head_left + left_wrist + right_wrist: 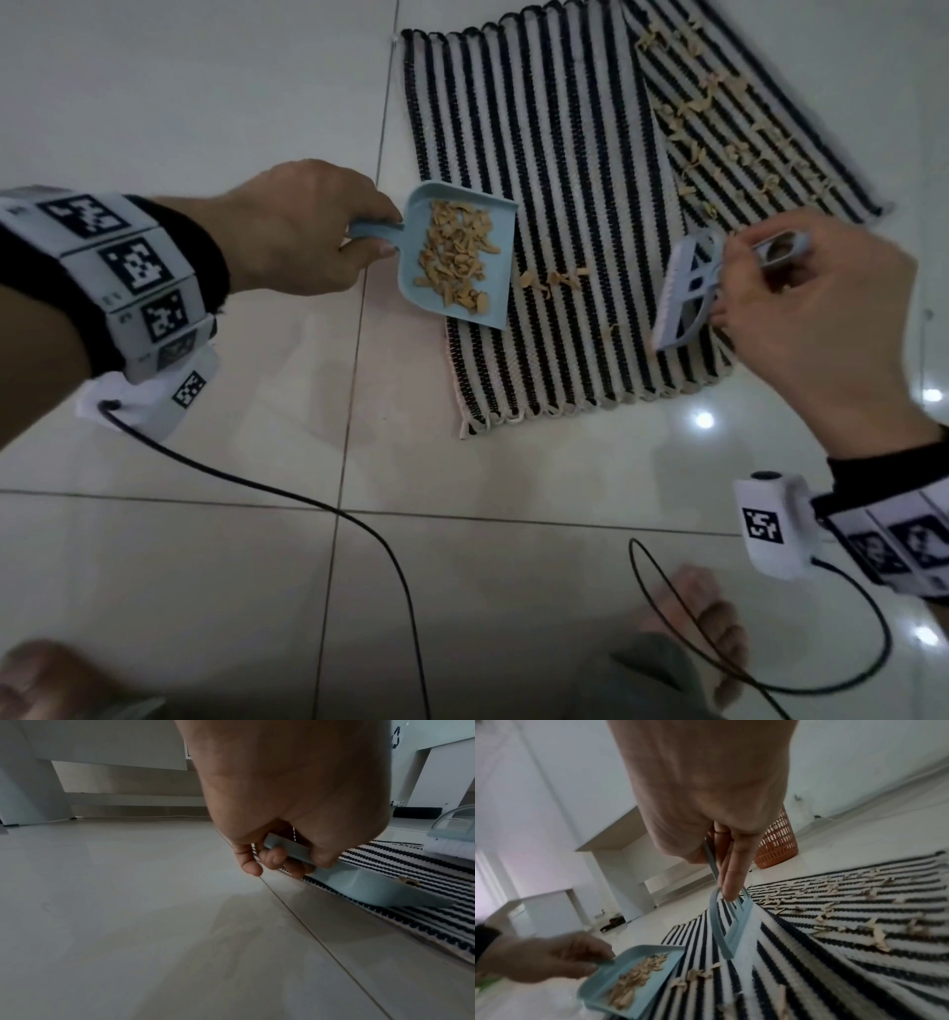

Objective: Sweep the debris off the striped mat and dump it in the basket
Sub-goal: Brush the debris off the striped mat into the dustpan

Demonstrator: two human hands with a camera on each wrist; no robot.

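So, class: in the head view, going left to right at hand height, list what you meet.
Left hand → dustpan holding debris → loose scraps on the striped mat → brush → right hand.

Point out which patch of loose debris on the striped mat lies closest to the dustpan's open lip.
The small cluster of debris just right of the dustpan, between it and the brush. The larger scatter lies on the striped mat's far right section.
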